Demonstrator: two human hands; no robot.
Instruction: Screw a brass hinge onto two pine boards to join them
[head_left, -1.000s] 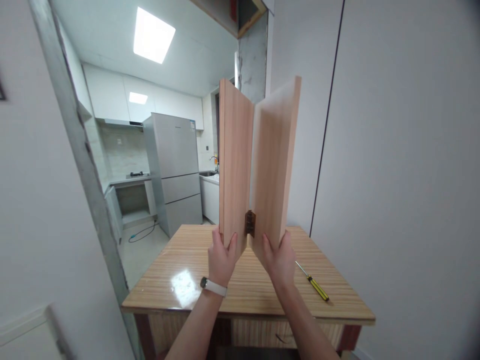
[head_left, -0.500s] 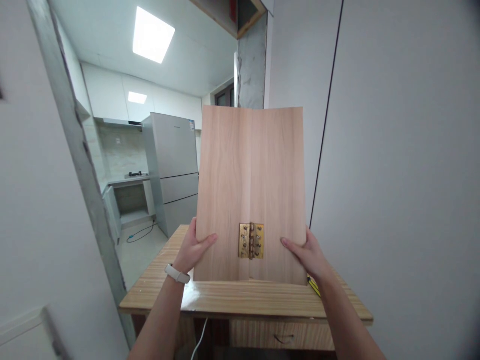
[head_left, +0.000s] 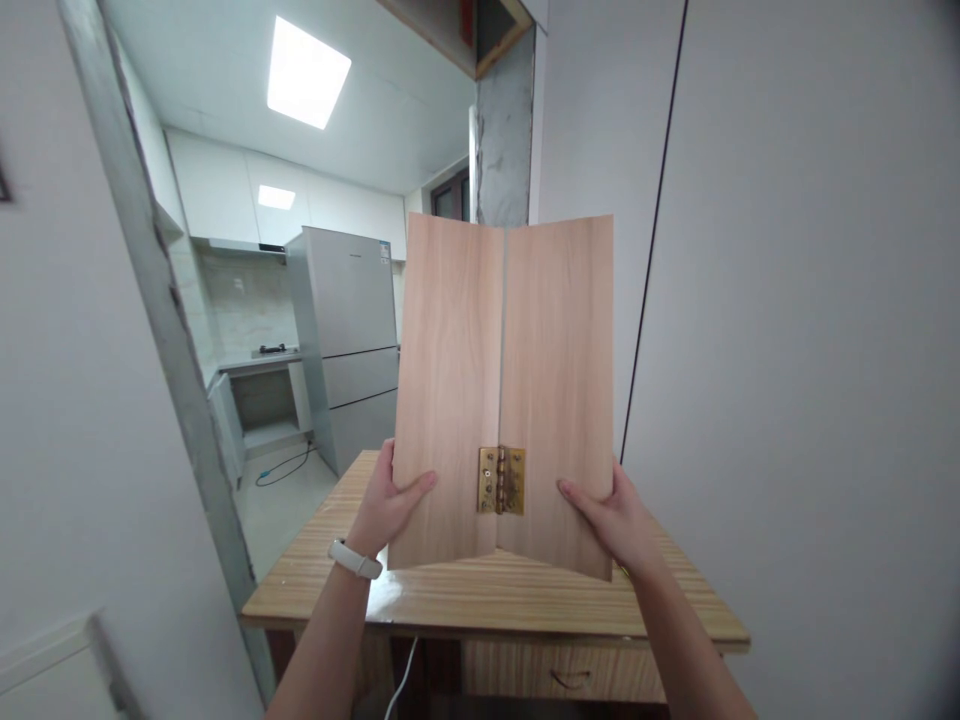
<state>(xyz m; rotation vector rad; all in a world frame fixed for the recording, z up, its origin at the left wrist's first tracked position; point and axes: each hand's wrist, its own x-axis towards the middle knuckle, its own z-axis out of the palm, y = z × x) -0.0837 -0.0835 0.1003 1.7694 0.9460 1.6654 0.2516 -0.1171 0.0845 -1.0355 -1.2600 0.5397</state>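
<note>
Two pale wooden boards stand upright in front of me, joined by a brass hinge (head_left: 501, 480) low on their shared seam. My left hand (head_left: 388, 500) grips the outer edge of the left board (head_left: 448, 350), thumb on its near face. My right hand (head_left: 611, 508) clasps the outer edge of the right board (head_left: 559, 350) in the same way. The fingers of both hands are hidden behind the wood. Between the boards runs a thin gap above the hinge, and they angle toward me at their outer edges. A pale band (head_left: 355, 558) circles my left wrist.
Beneath the boards is a wood-grain table (head_left: 450, 605) with a drawer (head_left: 517, 668) and a white cable (head_left: 401, 680) hanging in front. A small yellow item is mostly covered by my right hand. Beyond are a grey fridge (head_left: 356, 300) and a white wall panel (head_left: 795, 350).
The boards have folded further at the hinge, their outer edges coming toward me. A narrow gap now shows along the upper seam. Both hands keep their hold.
</note>
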